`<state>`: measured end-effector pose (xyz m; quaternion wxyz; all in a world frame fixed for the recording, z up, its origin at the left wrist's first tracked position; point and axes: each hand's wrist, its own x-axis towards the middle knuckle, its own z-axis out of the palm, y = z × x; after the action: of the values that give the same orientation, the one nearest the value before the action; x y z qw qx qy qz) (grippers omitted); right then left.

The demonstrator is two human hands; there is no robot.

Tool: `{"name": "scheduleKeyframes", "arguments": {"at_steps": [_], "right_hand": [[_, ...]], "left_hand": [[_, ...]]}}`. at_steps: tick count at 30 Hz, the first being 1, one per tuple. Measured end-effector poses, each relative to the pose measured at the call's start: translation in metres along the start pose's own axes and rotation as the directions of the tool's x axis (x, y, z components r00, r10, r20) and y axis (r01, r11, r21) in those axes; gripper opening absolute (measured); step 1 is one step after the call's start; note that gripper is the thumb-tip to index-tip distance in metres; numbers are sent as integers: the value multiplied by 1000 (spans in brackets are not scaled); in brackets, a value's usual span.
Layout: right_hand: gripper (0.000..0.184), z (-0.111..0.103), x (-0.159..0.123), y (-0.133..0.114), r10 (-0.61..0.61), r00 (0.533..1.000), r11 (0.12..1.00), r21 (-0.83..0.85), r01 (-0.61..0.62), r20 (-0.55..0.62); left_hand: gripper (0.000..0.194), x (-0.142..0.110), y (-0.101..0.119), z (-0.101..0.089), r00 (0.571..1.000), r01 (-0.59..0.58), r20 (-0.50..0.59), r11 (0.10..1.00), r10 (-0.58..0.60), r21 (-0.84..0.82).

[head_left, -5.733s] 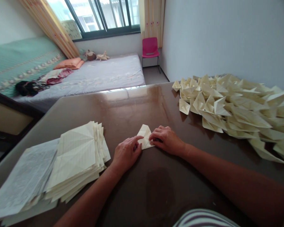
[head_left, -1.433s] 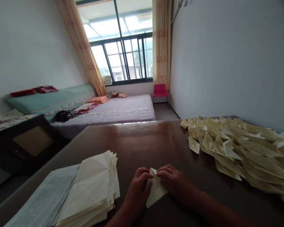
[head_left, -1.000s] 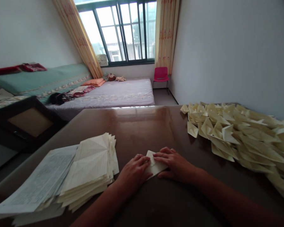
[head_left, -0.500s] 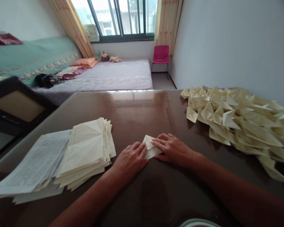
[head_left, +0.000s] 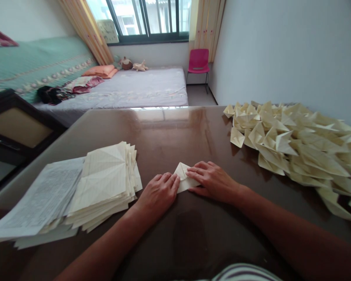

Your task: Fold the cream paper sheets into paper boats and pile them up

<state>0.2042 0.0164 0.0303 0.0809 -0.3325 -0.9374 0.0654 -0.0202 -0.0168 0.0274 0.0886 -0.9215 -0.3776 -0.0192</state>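
Dark cabinet [head_left: 20, 125] stands far L of a stack of creased, lined sheets [head_left: 102, 175] on a glossy brown counter [head_left: 169, 144]. Printed sheets [head_left: 43, 199] lie immed. L of the stack, partly tucked under it. Beyond the stack, a clock [head_left: 107, 31] sits by the window & a bed [head_left: 152, 88] holds orange pillows [head_left: 99, 71] & soft toys [head_left: 140, 65]. Just R of the stack, worker's L hand [head_left: 160, 190] lies flattened, fingers straight & together, pressing a small folded paper [head_left: 183, 184]; thumb hidden. The paper, flat on the counter, is R of the stack, btwn both hands. Next, farther R of the stack, R hand [head_left: 212, 179] is spread low, fingers slightly bent w/ tips on the paper, thumb apart nr. its close edge. Well R of the stack: dozens of folded paper boats [head_left: 304, 140], heaped.
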Motion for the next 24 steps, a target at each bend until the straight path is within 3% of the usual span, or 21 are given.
{"name": "scheduleKeyframes", "arguments": {"at_steps": [7,17,24], "right_hand": [[38,5,0,-2,-12,999,997,-76,9,-40],[28,10,2,-2,-41,994,991,-132,27,-103],[40,9,1,-1,-32,994,993,-115,20,-102]], "left_hand": [[38,-1,-3,-2,999,33,-11,998,-34,-61],[23,-2,3,3,999,5,-52,1000,-3,27],[22,-1,3,-1,1000,-20,-4,997,20,80]]}}
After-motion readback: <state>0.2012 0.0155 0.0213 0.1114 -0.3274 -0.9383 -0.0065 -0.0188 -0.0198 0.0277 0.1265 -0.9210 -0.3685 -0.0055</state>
